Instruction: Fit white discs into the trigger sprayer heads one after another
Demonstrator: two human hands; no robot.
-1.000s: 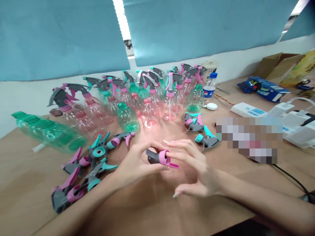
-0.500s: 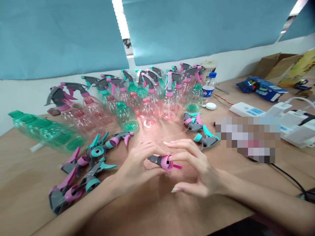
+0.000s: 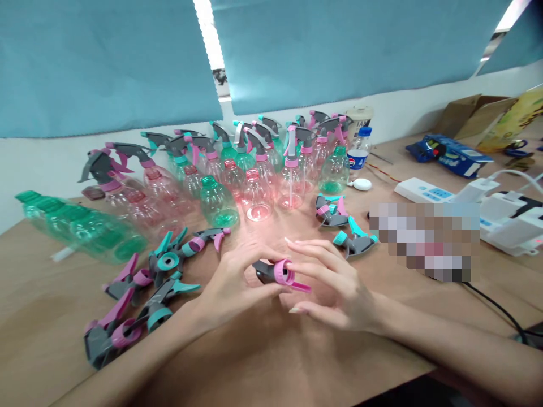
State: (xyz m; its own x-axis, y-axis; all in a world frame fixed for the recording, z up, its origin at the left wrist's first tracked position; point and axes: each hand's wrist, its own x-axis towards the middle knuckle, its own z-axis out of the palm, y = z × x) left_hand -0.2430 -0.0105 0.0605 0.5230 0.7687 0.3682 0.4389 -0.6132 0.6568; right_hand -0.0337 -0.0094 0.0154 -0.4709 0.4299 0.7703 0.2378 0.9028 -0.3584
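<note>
My left hand is closed around a grey and pink trigger spray head, its pink collar facing right and its pink trigger pointing down to the right. Fingertips of my right hand reach the collar's rim, while the thumb stays apart below. Several loose spray heads with pink or turquoise parts, such as a turquoise-collared one, lie to the left of my hands. Two more, including a turquoise and grey spray head, rest beyond my right hand. Ahead stand a clear pink bottle and a green bottle, both without spray heads.
Rows of spray bottles stand at the back near the wall. Green bottles lie at the left. Toward the right are a drink bottle, a white power strip with plugs, a blue packet and a cardboard box.
The spray head has turned slightly in my left hand, its trigger showing more. My right hand has shifted a little left, its thumb closer to the spray head.
</note>
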